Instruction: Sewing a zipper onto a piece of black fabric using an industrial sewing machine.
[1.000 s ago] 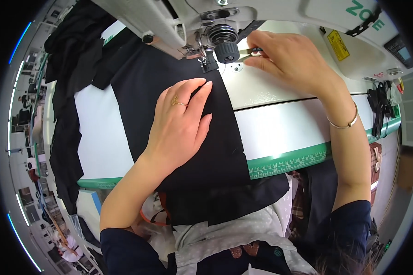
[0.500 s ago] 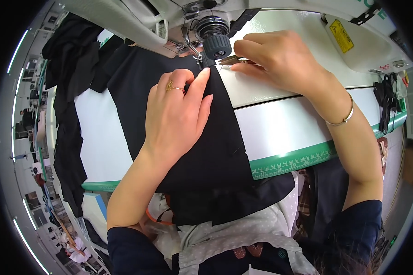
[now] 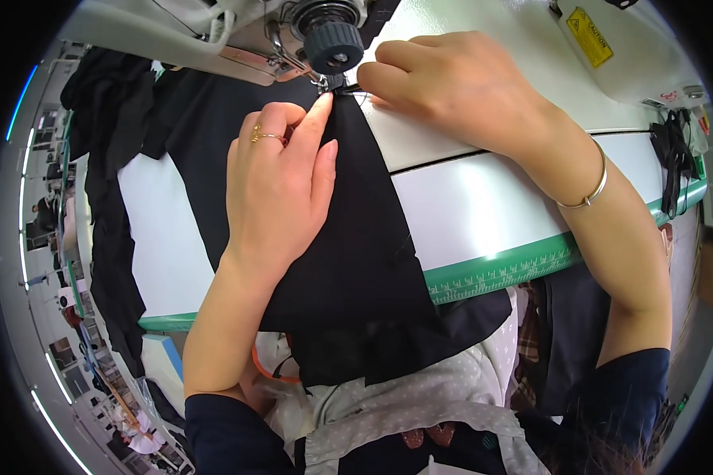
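A long piece of black fabric (image 3: 356, 261) runs from the sewing machine's presser foot (image 3: 325, 85) over the table edge toward my lap. My left hand (image 3: 277, 190), a ring on one finger, rests on the fabric. Its index finger stretches to the fabric beside the foot, the thumb is apart, and other fingers bend under. My right hand (image 3: 451, 91), with a bangle on the wrist, is closed around small thread snips (image 3: 352, 92). Their dark tips reach the fabric's edge just right of the foot; the rest is hidden by my fingers.
The machine head (image 3: 158, 36) and its dark tension knob (image 3: 333, 47) overhang the work. More black cloth (image 3: 103, 190) is heaped at the left. A green ruler strip (image 3: 499, 269) edges the white table. Black straps (image 3: 673, 158) hang at the right.
The view has shifted, so the machine and hands appear further left and higher. My right hand has brought the snips closer in against the fabric beside the foot. My left hand stays on the fabric.
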The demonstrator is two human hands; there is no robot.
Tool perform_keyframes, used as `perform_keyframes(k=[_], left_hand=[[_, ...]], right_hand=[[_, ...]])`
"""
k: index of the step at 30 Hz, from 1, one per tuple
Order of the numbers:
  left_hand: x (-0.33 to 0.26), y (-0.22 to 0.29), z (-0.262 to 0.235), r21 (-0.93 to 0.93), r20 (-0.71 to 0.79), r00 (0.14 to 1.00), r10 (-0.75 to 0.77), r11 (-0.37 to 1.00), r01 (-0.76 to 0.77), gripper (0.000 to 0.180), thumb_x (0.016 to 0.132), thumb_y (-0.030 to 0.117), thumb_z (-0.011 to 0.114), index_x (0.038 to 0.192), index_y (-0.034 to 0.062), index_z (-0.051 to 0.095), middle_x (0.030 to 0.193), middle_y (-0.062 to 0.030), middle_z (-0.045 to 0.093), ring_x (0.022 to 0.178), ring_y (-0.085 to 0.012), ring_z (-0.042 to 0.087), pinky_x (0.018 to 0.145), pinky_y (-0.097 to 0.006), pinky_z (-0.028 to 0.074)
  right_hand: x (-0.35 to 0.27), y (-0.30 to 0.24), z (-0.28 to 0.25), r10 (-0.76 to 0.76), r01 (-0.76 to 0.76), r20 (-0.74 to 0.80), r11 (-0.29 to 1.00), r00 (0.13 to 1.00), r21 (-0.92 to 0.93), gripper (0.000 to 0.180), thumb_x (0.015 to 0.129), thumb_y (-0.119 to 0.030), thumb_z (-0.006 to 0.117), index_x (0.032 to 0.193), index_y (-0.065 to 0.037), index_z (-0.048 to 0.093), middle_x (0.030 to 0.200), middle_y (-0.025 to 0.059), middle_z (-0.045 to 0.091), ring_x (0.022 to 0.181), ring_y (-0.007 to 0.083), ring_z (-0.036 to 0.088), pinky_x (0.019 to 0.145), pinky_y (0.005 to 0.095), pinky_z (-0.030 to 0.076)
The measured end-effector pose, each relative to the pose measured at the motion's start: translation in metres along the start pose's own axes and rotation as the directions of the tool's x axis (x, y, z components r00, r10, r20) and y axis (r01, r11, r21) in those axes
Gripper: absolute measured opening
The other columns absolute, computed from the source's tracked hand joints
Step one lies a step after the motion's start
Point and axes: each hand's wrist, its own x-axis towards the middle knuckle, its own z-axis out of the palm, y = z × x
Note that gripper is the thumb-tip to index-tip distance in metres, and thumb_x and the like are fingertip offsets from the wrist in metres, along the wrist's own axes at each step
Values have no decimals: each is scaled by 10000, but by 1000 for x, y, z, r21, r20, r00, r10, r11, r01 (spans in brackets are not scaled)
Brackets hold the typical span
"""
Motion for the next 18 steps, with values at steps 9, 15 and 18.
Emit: perform_keyframes(k=[9, 15, 18], left_hand=[[-1, 1, -1, -42, -12, 1000, -20, 999, 20, 328, 862, 85, 668, 1184, 19, 659, 975, -65, 551, 867, -247, 541, 730, -372, 444], [-1, 1, 0, -48, -29, 999, -17, 999, 15, 311, 859, 81, 665, 1164, 19, 670, 972, -62, 559, 865, -243, 543, 728, -366, 439], [-1, 1, -1, -42, -26, 999, -22, 999, 21, 312, 856, 86, 668, 1162, 23, 673, 973, -60, 560, 865, -242, 543, 724, -364, 436]], right_hand=[[7, -7, 4, -16, 16, -2, 1000, 1000, -20, 185, 814, -191, 720, 911, -115, 582, 742, 15, 547, 667, 170, 630, 528, 327, 488], [8, -8, 6, -6, 6, -24, 1000, 1000, -18, 175, 815, -184, 715, 910, -114, 586, 737, 18, 556, 671, 178, 639, 529, 329, 490], [10, -9, 6, 8, -8, -13, 1000, 1000, -27, 166, 816, -186, 710, 910, -112, 593, 731, 22, 565, 671, 181, 644, 528, 332, 490]])
